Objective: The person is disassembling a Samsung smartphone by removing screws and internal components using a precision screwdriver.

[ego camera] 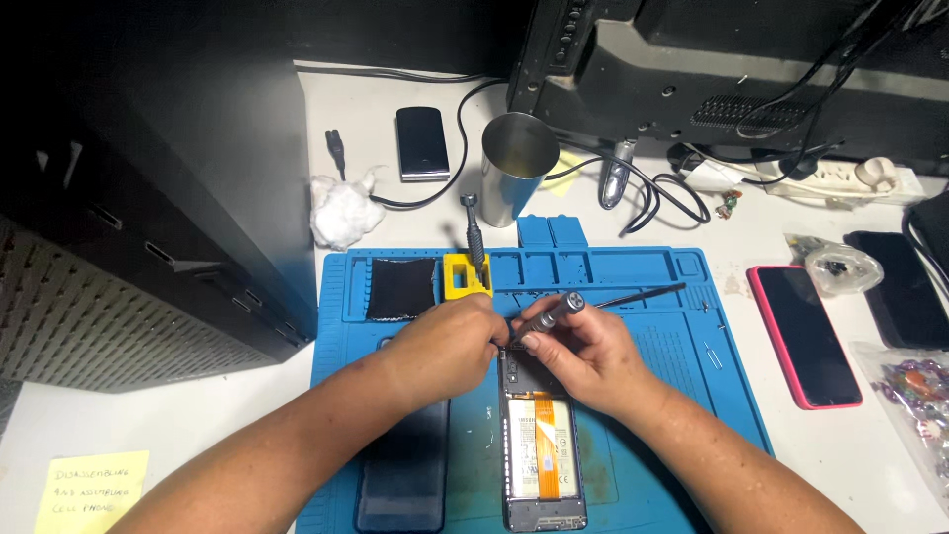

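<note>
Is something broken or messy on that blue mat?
The phone on the blue mat lies open with its back off, so its insides and an orange strip show. The back cover lies beside it. Both hands, left and right, work at its top with a screwdriver. Nothing looks spilled.

white desk (198,435) | blue mat (662,396) | pink phone (806,336) | steel cup (514,168) | yellow note (91,489)
</note>
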